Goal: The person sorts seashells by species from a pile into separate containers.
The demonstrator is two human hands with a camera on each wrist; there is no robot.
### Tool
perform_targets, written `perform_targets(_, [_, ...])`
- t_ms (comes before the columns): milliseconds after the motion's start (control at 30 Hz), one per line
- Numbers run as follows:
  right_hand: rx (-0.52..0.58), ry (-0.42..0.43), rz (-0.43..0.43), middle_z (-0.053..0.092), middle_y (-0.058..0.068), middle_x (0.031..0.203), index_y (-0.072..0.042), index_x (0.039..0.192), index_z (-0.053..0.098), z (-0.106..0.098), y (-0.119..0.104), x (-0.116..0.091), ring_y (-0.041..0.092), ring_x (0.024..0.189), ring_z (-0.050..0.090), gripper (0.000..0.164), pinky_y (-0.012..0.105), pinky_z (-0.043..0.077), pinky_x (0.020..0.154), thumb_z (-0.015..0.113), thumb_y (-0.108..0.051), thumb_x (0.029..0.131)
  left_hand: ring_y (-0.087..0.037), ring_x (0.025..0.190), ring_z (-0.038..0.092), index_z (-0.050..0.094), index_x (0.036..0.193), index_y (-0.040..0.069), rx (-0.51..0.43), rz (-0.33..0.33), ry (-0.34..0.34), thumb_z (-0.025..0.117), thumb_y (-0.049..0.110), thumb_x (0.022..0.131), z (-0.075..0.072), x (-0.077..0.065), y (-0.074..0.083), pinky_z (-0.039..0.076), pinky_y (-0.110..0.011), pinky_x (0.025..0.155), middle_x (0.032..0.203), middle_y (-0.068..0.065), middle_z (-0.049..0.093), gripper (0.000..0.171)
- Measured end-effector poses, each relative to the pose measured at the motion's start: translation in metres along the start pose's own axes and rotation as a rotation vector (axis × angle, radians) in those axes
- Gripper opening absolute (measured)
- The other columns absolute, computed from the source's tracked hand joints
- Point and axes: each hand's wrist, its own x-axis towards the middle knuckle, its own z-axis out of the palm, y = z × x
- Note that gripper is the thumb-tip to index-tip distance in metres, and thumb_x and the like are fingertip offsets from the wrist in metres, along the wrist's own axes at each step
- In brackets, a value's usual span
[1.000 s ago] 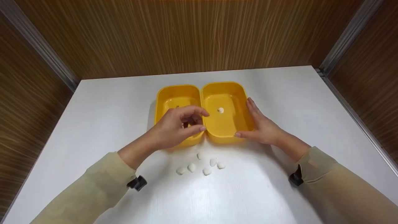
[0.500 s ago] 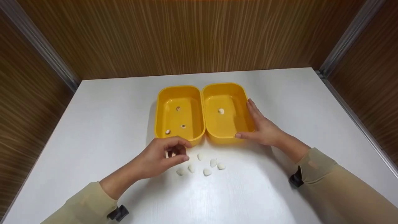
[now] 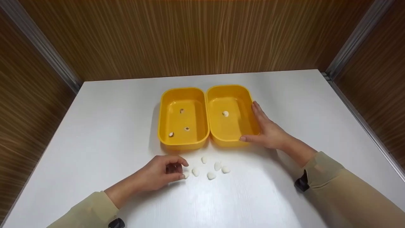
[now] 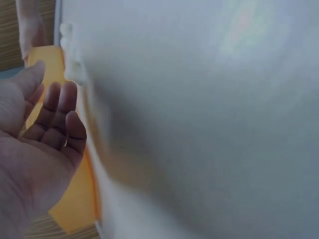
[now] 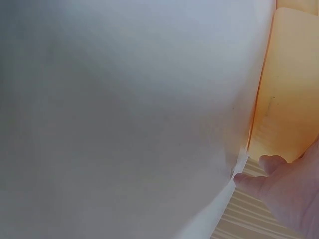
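Observation:
My left hand (image 3: 161, 174) is low over the table at the left end of several small, pale, shell-like pieces (image 3: 211, 175). Its thumb tip lies close to the leftmost pale piece (image 3: 186, 174), with a gap between thumb and index finger; the left wrist view shows loosely bent fingers (image 4: 67, 97). My right hand (image 3: 269, 131) rests against the right yellow box (image 3: 232, 143), fingers along its outer side and thumb at the front corner. One whitish piece (image 3: 225, 113) lies inside that box. The left yellow box (image 3: 183, 146) holds three brown-and-white pieces (image 3: 187, 129).
The two boxes stand side by side, touching, on a white table (image 3: 104, 126). Behind it rises a wood-grain panel (image 3: 202, 38), with more panels at both sides. Dark clips (image 3: 302, 182) sit at the sleeve cuffs.
My left hand has come back from above the boxes toward the front left, down to the pale pieces. The left box's contents are uncovered. My right hand has stayed at the right box.

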Motion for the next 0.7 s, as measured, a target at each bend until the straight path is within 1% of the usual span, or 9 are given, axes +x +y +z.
perform_targets(100, [0.001, 0.000, 0.000, -0.014, 0.000, 0.178, -0.018, 0.170, -0.009, 0.000, 0.001, 0.000, 0.037, 0.162, 0.004, 0.131, 0.061, 0.013, 0.126, 0.081, -0.063, 0.086, -0.017, 0.086, 0.060, 0.074, 0.117, 0.013, 0.011, 0.001, -0.006, 0.082, 0.017, 0.096, 0.001, 0.001, -0.006, 0.049, -0.024, 0.076, 0.095, 0.005, 0.067, 0.023])
perform_targets(267, [0.006, -0.004, 0.015, -0.014, -0.002, 0.177, -0.020, 0.170, -0.009, 0.000, 0.001, -0.002, 0.038, 0.162, 0.004, 0.131, 0.062, 0.014, 0.126, 0.081, -0.064, 0.086, -0.015, 0.087, 0.059, 0.074, 0.117, 0.013, 0.045, 0.008, -0.023, 0.083, 0.019, 0.095, 0.002, 0.005, -0.012, 0.048, -0.023, 0.077, 0.095, 0.006, 0.065, 0.024])
perform_targets(533, [-0.001, -0.009, 0.015, -0.014, -0.001, 0.177, -0.019, 0.170, -0.009, -0.001, -0.002, -0.001, 0.037, 0.162, 0.003, 0.131, 0.061, 0.013, 0.126, 0.081, -0.063, 0.086, -0.014, 0.087, 0.057, 0.074, 0.116, 0.015, 0.076, -0.001, -0.030, 0.085, 0.021, 0.093, 0.003, 0.006, -0.013, 0.047, -0.024, 0.078, 0.097, 0.003, 0.064, 0.026])
perform_targets(700, [0.009, -0.006, -0.007, -0.014, -0.002, 0.177, -0.016, 0.170, -0.008, -0.001, -0.001, -0.001, 0.036, 0.162, 0.003, 0.130, 0.060, 0.013, 0.126, 0.081, -0.060, 0.087, -0.015, 0.087, 0.058, 0.074, 0.115, 0.015, 0.081, 0.032, -0.021, 0.085, 0.022, 0.093, 0.004, 0.005, -0.014, 0.048, -0.025, 0.078, 0.099, 0.003, 0.065, 0.025])
